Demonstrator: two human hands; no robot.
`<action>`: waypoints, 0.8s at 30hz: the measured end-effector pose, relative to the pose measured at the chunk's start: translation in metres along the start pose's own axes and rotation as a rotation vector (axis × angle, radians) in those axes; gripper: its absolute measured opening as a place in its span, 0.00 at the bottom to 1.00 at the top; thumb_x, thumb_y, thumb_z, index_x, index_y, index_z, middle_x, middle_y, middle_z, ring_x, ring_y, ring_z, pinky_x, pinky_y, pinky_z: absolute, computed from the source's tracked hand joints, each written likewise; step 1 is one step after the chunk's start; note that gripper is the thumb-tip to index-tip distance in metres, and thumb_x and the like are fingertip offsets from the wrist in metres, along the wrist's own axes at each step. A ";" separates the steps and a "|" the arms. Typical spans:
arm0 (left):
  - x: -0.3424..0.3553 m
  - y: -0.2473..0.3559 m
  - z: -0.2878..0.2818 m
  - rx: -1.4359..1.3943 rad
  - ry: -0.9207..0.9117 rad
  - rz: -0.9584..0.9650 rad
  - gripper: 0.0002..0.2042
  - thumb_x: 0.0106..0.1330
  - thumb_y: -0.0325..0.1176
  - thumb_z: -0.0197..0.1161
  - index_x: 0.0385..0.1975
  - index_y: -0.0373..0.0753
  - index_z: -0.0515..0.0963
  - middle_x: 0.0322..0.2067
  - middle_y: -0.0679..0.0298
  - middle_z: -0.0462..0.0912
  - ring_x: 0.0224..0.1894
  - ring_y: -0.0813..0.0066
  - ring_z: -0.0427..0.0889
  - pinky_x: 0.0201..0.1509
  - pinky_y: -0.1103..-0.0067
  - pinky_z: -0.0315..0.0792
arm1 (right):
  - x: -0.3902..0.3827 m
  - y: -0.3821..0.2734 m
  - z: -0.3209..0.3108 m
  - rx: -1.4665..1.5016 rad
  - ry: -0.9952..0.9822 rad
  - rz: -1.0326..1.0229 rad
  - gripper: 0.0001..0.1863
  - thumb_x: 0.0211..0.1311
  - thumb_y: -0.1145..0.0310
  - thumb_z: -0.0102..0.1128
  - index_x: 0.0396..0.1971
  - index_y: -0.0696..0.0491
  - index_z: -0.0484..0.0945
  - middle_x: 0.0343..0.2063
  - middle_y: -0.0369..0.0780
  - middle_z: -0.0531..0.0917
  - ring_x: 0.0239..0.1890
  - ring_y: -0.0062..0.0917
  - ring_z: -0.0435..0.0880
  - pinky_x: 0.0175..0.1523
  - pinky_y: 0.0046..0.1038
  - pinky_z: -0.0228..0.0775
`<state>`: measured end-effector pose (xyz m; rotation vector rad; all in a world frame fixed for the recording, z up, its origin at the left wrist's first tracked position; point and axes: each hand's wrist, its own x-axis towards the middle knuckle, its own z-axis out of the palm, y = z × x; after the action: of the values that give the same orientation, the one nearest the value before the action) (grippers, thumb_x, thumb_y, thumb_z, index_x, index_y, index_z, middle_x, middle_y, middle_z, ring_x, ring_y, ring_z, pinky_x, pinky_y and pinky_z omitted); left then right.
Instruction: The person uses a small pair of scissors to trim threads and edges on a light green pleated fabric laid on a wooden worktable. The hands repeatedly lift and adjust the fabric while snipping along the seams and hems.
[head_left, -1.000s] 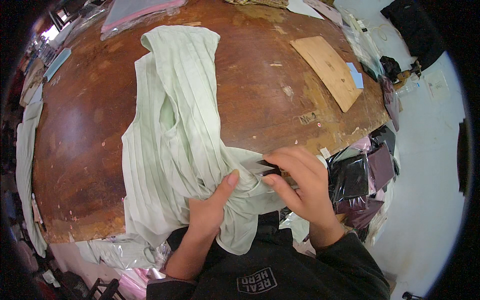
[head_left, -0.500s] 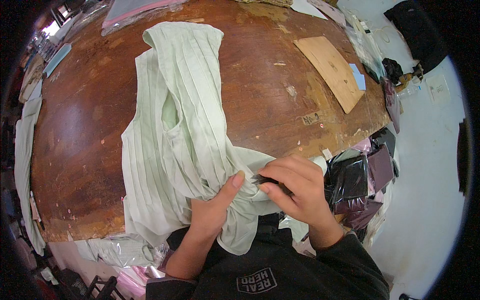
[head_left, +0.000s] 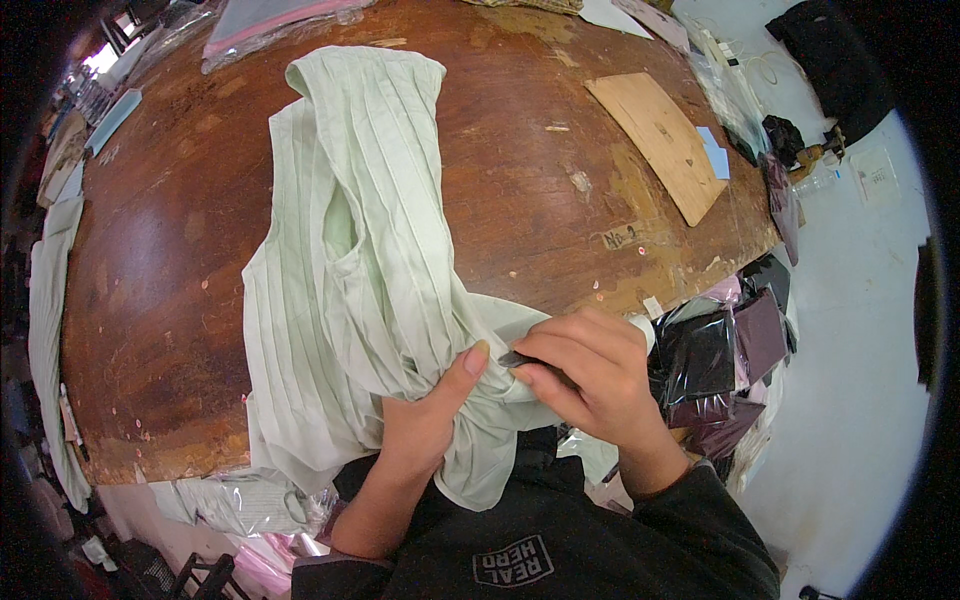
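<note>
A pale green pleated garment [head_left: 300, 300] lies lengthwise on the wooden table, its near end bunched and hanging over the front edge. My left hand [head_left: 425, 420] grips the bunched cloth with the thumb on top; its fingers are hidden under the fabric. To the right of that thumb, my right hand [head_left: 595, 375] is closed around small dark thread snips [head_left: 513, 359]. Their tip points left at a fold of the garment, close to the left thumb. Whether the tip touches the cloth I cannot tell.
The worn brown table [head_left: 520, 200] carries a thin wooden board [head_left: 655, 145] and a light blue card [head_left: 714, 153] at the right. Bagged dark garments [head_left: 705, 355] are piled beside its right front edge. Another plastic-wrapped garment [head_left: 235, 503] lies below the front edge.
The snips' dark blades look closer together than before, and the right hand has shifted very slightly. My left hand and the garment stay nearly where they were.
</note>
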<state>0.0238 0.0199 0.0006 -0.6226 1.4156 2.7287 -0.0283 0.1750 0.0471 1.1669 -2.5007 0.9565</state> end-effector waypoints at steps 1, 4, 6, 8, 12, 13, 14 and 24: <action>0.000 0.000 0.000 -0.006 -0.004 0.001 0.30 0.52 0.22 0.65 0.56 0.32 0.62 0.51 0.59 0.71 0.51 0.70 0.71 0.57 0.76 0.63 | 0.000 0.001 0.000 -0.008 -0.007 -0.005 0.10 0.42 0.72 0.67 0.27 0.56 0.78 0.25 0.38 0.79 0.24 0.29 0.77 0.26 0.26 0.66; 0.000 0.001 0.001 -0.008 -0.008 0.000 0.30 0.52 0.23 0.65 0.56 0.32 0.61 0.51 0.59 0.70 0.51 0.70 0.71 0.57 0.76 0.63 | -0.001 0.001 0.000 -0.014 0.000 -0.013 0.09 0.43 0.72 0.67 0.27 0.55 0.78 0.26 0.37 0.79 0.24 0.28 0.77 0.25 0.27 0.66; 0.000 0.002 0.002 -0.014 -0.012 -0.001 0.30 0.52 0.23 0.65 0.57 0.32 0.61 0.51 0.59 0.70 0.52 0.70 0.70 0.58 0.76 0.63 | -0.001 0.001 0.001 -0.012 0.008 -0.013 0.09 0.42 0.72 0.67 0.27 0.55 0.78 0.26 0.37 0.79 0.23 0.28 0.77 0.25 0.27 0.66; 0.000 0.002 0.002 -0.031 -0.019 0.002 0.30 0.52 0.23 0.65 0.57 0.32 0.61 0.51 0.59 0.70 0.52 0.70 0.70 0.58 0.76 0.63 | 0.000 0.000 0.001 -0.011 0.012 -0.013 0.10 0.42 0.72 0.67 0.27 0.55 0.78 0.26 0.37 0.80 0.23 0.28 0.77 0.25 0.27 0.66; 0.000 0.000 0.003 -0.068 -0.029 0.087 0.23 0.56 0.21 0.63 0.52 0.32 0.65 0.45 0.62 0.74 0.45 0.76 0.74 0.49 0.81 0.69 | -0.003 0.002 0.004 -0.015 0.030 -0.027 0.10 0.42 0.72 0.67 0.27 0.54 0.78 0.26 0.37 0.80 0.23 0.28 0.77 0.25 0.27 0.66; 0.000 0.001 0.003 -0.069 -0.025 0.075 0.23 0.56 0.21 0.63 0.52 0.32 0.65 0.45 0.62 0.73 0.45 0.76 0.74 0.49 0.80 0.69 | -0.003 0.003 0.004 -0.014 0.033 -0.028 0.10 0.41 0.72 0.67 0.27 0.54 0.78 0.26 0.37 0.80 0.23 0.28 0.77 0.25 0.27 0.65; 0.000 0.002 0.003 -0.070 -0.021 0.064 0.23 0.56 0.21 0.63 0.52 0.32 0.65 0.45 0.62 0.73 0.45 0.76 0.74 0.49 0.80 0.69 | -0.003 0.003 0.004 -0.014 0.035 -0.029 0.10 0.41 0.72 0.67 0.27 0.54 0.78 0.26 0.37 0.80 0.23 0.27 0.77 0.25 0.27 0.65; -0.003 0.008 0.004 0.021 0.056 0.014 0.21 0.55 0.22 0.64 0.50 0.32 0.68 0.43 0.62 0.75 0.43 0.76 0.75 0.49 0.80 0.69 | -0.016 -0.016 -0.014 0.379 0.073 0.275 0.13 0.55 0.71 0.59 0.37 0.63 0.74 0.28 0.43 0.79 0.26 0.21 0.76 0.30 0.22 0.67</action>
<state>0.0238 0.0189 0.0107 -0.6961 1.4631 2.7244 -0.0067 0.1856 0.0578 0.8662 -2.5329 1.5691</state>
